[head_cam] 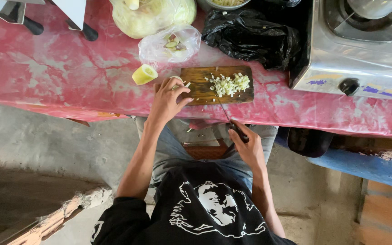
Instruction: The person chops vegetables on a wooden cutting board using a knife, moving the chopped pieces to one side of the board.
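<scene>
My left hand [168, 97] pinches a vegetable piece [181, 85] at the cutting board [200, 90]'s left edge, while my right hand [246, 145] grips a knife [232, 123] at centre frame.

Clear plastic bag [171, 45] above board; crumpled black bag [250, 38] beside it (right).

cutting board [199, 86]: matt wood | stove [364, 59]: shiny metal | bag [250, 36]: glossy plastic

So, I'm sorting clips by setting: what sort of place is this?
Probably a simple home or outdoor kitchen: a gas stove on a red-covered table, and a wooden cutting board with chopped vegetable pieces.
</scene>
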